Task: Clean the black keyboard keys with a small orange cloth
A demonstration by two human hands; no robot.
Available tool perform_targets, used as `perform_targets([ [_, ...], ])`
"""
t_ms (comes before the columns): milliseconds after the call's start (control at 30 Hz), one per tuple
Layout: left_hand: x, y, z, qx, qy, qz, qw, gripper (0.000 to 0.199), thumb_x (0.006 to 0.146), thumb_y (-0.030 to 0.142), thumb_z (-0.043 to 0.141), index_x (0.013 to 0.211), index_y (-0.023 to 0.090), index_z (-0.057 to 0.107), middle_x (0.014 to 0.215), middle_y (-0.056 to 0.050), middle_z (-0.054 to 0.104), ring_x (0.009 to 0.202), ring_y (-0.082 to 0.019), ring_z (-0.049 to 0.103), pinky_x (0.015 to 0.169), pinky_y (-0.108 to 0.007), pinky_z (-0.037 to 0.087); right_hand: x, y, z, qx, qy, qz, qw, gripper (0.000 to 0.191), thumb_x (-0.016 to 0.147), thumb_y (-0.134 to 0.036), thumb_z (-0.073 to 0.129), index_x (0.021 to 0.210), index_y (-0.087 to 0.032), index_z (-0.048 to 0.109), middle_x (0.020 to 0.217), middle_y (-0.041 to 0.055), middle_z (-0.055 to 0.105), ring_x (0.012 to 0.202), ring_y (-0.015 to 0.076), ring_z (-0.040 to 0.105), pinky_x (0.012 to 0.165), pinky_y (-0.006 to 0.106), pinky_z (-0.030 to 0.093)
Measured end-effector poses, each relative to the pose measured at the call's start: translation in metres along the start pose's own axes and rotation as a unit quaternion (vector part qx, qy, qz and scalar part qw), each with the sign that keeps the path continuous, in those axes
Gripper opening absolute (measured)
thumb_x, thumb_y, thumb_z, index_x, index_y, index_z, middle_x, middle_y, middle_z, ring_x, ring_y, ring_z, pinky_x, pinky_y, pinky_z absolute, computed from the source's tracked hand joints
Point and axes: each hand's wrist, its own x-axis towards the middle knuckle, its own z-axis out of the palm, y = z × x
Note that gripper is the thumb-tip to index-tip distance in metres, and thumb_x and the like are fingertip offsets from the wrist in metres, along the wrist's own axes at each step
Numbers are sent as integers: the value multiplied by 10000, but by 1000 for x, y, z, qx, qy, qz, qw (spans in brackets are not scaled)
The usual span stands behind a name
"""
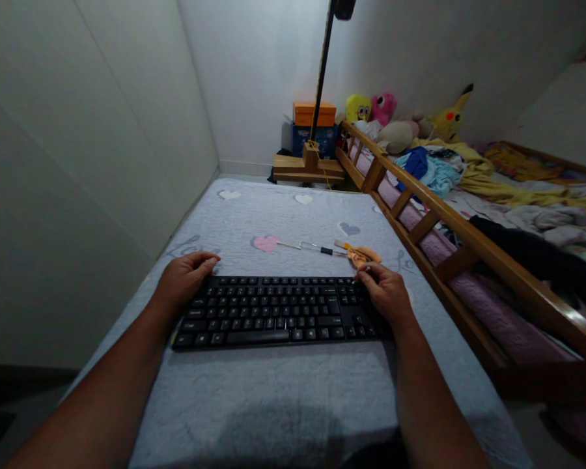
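A black computer keyboard [273,312] lies flat on the bedspread, its keys facing up. My left hand [183,280] rests at its upper left corner, thumb and fingers closed together; whether anything is between them I cannot make out. At the upper right corner my right hand [387,292] is closed in a pinch, with a small pale spot at the fingertips too tiny to name. Just beyond that hand are a bunched orange cloth [364,255] and a small brush [342,244]. A wire-looped tool with a black handle [327,251] lies beside them, near a thin white stick [289,245].
The light bedspread [268,404] has heart prints. Along the right runs a wooden bed rail [449,228], with clothes and plush toys [359,109] behind it. A wooden stand [310,166] with a dark pole and stacked boxes [315,114] are at the far end. A pale wall [102,163] borders the left.
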Motion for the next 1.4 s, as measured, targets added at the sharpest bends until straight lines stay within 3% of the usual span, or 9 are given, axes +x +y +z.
perform_targets([
  [267, 0, 2, -1, 3, 2, 11, 1000, 348, 728, 495, 602, 858, 217, 766, 827, -26, 770, 785, -253, 676, 711, -317, 528, 1, 2, 3, 7, 8, 8, 1000, 199, 853, -381, 581, 800, -232, 702, 849, 56, 759, 852, 255, 695, 864, 394, 501],
  [433, -1, 3, -1, 2, 2, 8, 1000, 357, 724, 511, 602, 849, 220, 768, 777, -19, 760, 725, -242, 661, 676, -316, 525, 1, 4, 2, 3, 15, 12, 1000, 188, 852, -368, 583, 830, -232, 711, 875, 59, 771, 867, 258, 702, 872, 401, 500],
  [700, 1, -3, 0, 4, 0, 4, 1000, 366, 718, 526, 602, 859, 231, 768, 748, -15, 743, 691, -232, 651, 663, -310, 522, 1, 4, -3, -4, 36, 20, 999, 181, 844, -360, 585, 789, -234, 703, 823, 49, 768, 811, 248, 698, 840, 386, 513],
  [1033, 1, -1, 0, 5, 0, 4, 1000, 360, 719, 520, 599, 857, 231, 763, 832, -30, 765, 784, -256, 680, 740, -330, 542, 0, 2, 1, -13, 3, 7, 1000, 190, 860, -366, 573, 803, -239, 703, 876, 50, 771, 855, 253, 698, 847, 383, 496],
  [1400, 0, 1, 0, 11, 2, 8, 1000, 367, 730, 523, 593, 855, 224, 766, 818, -23, 764, 788, -249, 679, 723, -316, 543, 0, 3, -7, -34, 28, 33, 999, 209, 827, -371, 561, 756, -228, 695, 832, 51, 755, 826, 249, 680, 822, 361, 479],
])
